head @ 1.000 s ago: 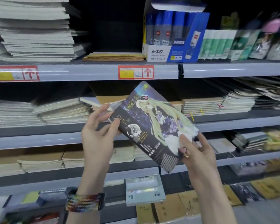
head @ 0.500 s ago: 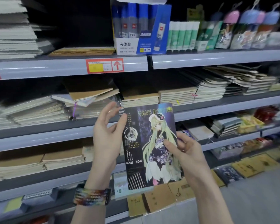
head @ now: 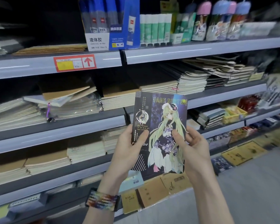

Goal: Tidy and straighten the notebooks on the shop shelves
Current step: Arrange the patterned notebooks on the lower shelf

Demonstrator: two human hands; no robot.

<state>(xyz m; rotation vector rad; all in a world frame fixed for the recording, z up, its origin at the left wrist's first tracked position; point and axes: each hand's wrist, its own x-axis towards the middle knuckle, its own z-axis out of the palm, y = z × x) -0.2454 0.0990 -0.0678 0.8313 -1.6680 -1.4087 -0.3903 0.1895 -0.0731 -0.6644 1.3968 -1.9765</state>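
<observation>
A dark notebook (head: pixel 160 120) with a green-haired cartoon girl and the words DARK SYSTEM on its cover is held upright in front of the shelves. My left hand (head: pixel 128 152) grips its lower left edge, thumb on the cover. My right hand (head: pixel 191 146) grips its lower right edge, thumb pressed on the picture. Behind it, brown-covered notebook stacks (head: pixel 120 97) lie on the middle shelf. A slanted, untidy pile (head: pixel 61 97) sits to their left, and fanned-out stacks (head: pixel 217 70) lie to the right.
Grey shelf boards (head: pixel 87 63) run across the view. A blue glue box (head: pixel 110 25) and green tubes (head: pixel 155 28) stand on the top shelf. Lower shelves hold more notebook stacks (head: pixel 45 157) and flat brown books (head: pixel 162 186). Grey floor lies at lower right.
The notebook went from tilted to upright and dropped lower in front of me. Both hands slid to its lower edges. My view swung to the right along the shelves.
</observation>
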